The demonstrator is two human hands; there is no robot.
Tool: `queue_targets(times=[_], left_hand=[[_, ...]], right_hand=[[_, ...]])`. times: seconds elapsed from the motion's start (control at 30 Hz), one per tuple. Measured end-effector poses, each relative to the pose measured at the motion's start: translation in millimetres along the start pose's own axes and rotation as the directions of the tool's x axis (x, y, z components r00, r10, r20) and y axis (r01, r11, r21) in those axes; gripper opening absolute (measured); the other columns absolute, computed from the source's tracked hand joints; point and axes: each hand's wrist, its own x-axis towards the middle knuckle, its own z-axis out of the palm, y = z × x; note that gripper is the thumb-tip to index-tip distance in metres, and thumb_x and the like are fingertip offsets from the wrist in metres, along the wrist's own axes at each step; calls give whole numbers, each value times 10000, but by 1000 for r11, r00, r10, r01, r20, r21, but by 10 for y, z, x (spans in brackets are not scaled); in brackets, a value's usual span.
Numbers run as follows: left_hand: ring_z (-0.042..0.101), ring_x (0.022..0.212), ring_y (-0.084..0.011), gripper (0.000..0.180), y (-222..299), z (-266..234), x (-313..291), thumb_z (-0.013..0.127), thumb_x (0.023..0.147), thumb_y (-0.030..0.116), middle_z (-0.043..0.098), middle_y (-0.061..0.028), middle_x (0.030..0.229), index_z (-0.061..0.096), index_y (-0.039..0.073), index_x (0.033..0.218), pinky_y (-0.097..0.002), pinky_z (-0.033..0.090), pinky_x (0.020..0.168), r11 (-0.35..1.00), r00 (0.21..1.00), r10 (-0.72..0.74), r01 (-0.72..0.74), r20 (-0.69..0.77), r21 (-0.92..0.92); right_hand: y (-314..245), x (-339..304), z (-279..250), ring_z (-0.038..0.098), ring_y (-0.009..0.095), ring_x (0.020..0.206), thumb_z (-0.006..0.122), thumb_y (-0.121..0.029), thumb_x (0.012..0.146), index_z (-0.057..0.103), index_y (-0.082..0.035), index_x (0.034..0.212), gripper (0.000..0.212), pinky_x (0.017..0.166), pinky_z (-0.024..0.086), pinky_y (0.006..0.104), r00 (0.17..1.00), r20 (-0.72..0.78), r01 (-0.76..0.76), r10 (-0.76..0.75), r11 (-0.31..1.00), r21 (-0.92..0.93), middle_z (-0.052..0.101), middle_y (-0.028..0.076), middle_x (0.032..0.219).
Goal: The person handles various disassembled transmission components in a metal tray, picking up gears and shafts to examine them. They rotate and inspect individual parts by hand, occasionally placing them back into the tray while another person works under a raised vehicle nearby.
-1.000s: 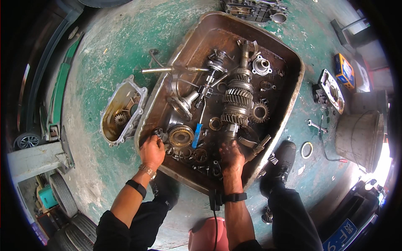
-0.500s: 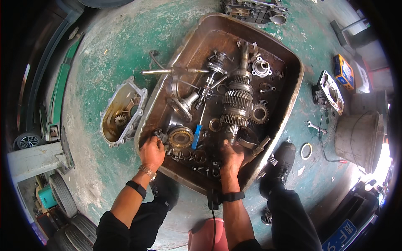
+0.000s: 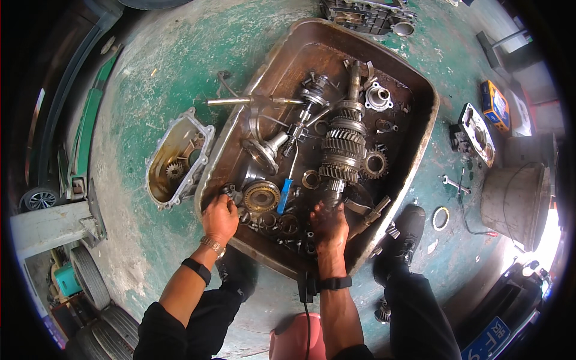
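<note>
**Right hand point(image 3: 330, 225) at the end of a gear shaft point(image 3: 344, 144), left hand point(image 3: 220, 219) at the rim of a tray point(image 3: 300, 51)**

The gear shaft lies in the brown tray, just right of the middle of the frame, running from the upper part down toward the lower centre. The right hand is at its lower end, thumb and fingers bent narrowly against the metal; whether they close fully around it cannot be told. The left hand, left of the lower centre, is curled up over the tray's lower left rim, next to a small dark part point(image 3: 230, 191); what it grips, if anything, is hidden.

Between the hands, a screwdriver point(image 3: 285, 196) with a blue handle lies beside a gear wheel point(image 3: 262, 197) with a brass-coloured ring. Another toothed gear point(image 3: 375, 164) sits just right of the shaft, and a pale flange point(image 3: 378, 97) lies near its upper end. A metal rod point(image 3: 255, 101) crosses the tray's left rim.

On the green floor point(image 3: 150, 90) at the left of the frame is an open metal housing point(image 3: 161, 153) with a small gear point(image 3: 175, 171) inside. Toward the right edge are a wrench point(image 3: 456, 184), a flat metal plate point(image 3: 480, 137) and an orange-and-blue box point(image 3: 495, 106). A red stool point(image 3: 297, 341) shows at the bottom centre.
</note>
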Motion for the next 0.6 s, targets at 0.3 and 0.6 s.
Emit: queue_targets(times=[0.3,0.6], left_hand=[[622,789,-431,130,-4,-3,1,618,844,153,648,-202,880,621,28,878,-517,500,693,1000,1000,17,-17,1,-1],[622,806,-428,133,-27,15,6,622,845,156,648,-200,896,622,28,880,-514,499,702,1000,1000,3,-3,16,23]], right_hand=[[-41,-31,-114,629,278,933,462,-457,1002,530,-72,1071,397,828,514,437,994,104,-25,16,996,88,637,114,991],[-26,5,-190,623,296,964,419,-460,1013,545,-68,1147,433,848,497,437,993,116,-15,11,999,37,642,131,1036]])
